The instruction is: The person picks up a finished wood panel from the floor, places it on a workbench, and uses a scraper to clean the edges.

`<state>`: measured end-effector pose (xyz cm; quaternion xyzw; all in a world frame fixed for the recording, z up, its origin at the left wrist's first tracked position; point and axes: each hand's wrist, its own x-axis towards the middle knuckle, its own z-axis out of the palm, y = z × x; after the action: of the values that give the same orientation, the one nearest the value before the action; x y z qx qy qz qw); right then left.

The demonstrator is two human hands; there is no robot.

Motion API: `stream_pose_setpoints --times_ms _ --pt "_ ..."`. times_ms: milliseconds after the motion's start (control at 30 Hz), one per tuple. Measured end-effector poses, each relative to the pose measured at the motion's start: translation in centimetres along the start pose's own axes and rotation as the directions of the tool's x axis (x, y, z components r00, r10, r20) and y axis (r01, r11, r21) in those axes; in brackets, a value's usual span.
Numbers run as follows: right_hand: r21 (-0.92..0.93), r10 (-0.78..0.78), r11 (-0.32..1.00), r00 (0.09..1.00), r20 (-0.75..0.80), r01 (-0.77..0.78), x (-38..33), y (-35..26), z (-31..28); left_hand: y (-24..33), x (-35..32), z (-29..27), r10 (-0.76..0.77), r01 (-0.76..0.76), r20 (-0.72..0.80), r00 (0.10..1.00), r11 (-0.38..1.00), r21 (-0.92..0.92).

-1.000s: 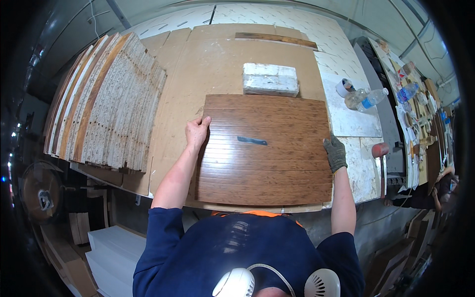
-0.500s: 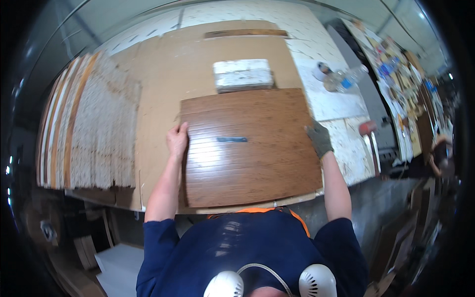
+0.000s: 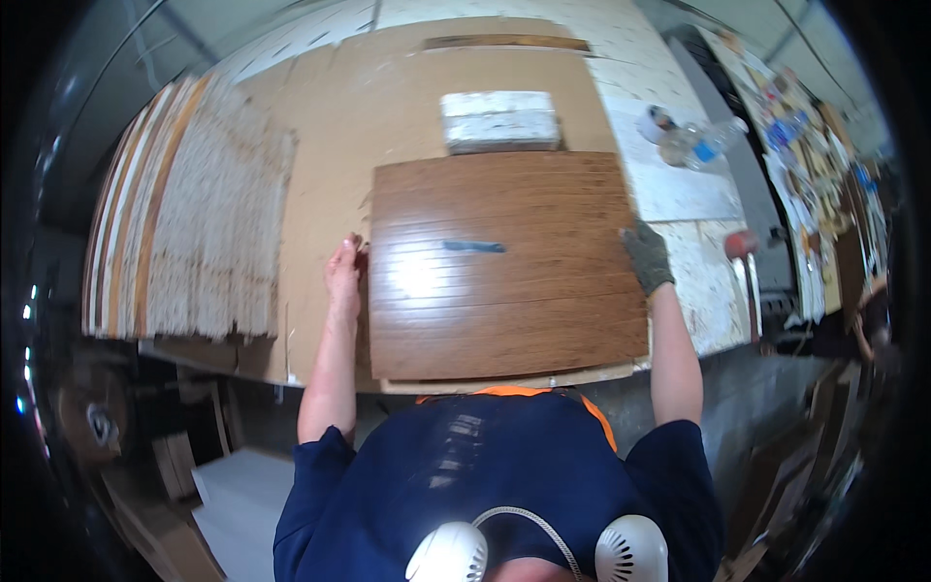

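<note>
A brown wooden panel (image 3: pixel 543 301) with grooved plank lines lies flat on the bench before me. A short dark blue-grey strip (image 3: pixel 473 246) rests on its middle. My left hand (image 3: pixel 343 270) is bare and just off the panel's left edge, a small gap between them. Its fingers are stretched out and hold nothing. On the opposite side, my right hand (image 3: pixel 649 258) wears a dark grey-green glove and grips the panel's right edge. The undersides of its fingers are hidden. Just beyond the panel's far edge sits a white-wrapped block (image 3: pixel 500 120).
A tall stack of boards (image 3: pixel 208 213) stands on the left of the cardboard-covered bench (image 3: pixel 325 175). A dark wood strip (image 3: pixel 504 43) lies far back. On the right are plastic bottles (image 3: pixel 708 145), a red-headed mallet (image 3: pixel 741 243) and a cluttered side table (image 3: pixel 810 184).
My left hand has come away from the panel's left edge, outward to the left. My right hand stays at the right edge. The whole view has shifted slightly.
</note>
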<state>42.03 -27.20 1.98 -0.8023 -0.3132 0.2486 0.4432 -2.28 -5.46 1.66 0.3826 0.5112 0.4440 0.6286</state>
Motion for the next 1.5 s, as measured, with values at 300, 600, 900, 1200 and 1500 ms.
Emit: stream_pose_setpoints --times_ms 300,600,900,1200,1500 --pt "-0.085 -0.066 0.994 0.997 0.048 0.07 0.4 0.4 -0.4 -2.6 -12.6 -6.0 0.003 -0.003 0.005 1.0 0.998 -0.055" --pt "-0.118 -0.078 0.99 0.996 0.035 0.081 0.9 0.9 -0.6 -1.7 -12.3 -2.7 0.095 -0.113 0.151 0.984 0.987 0.114" --pt "-0.187 -0.056 0.98 0.998 0.033 0.061 1.1 1.3 -0.7 -1.8 -11.4 -2.2 0.012 -0.035 0.172 0.985 0.99 0.135" --pt "-0.154 -0.085 0.984 0.996 0.034 0.089 1.2 1.7 -0.7 -0.5 -13.7 -3.8 -0.049 0.01 0.255 0.966 0.988 0.155" --pt "-0.157 -0.09 0.983 0.995 0.04 0.095 0.5 0.2 -0.5 -0.8 -16.7 -5.8 -0.107 -0.015 0.329 0.938 0.938 0.348"
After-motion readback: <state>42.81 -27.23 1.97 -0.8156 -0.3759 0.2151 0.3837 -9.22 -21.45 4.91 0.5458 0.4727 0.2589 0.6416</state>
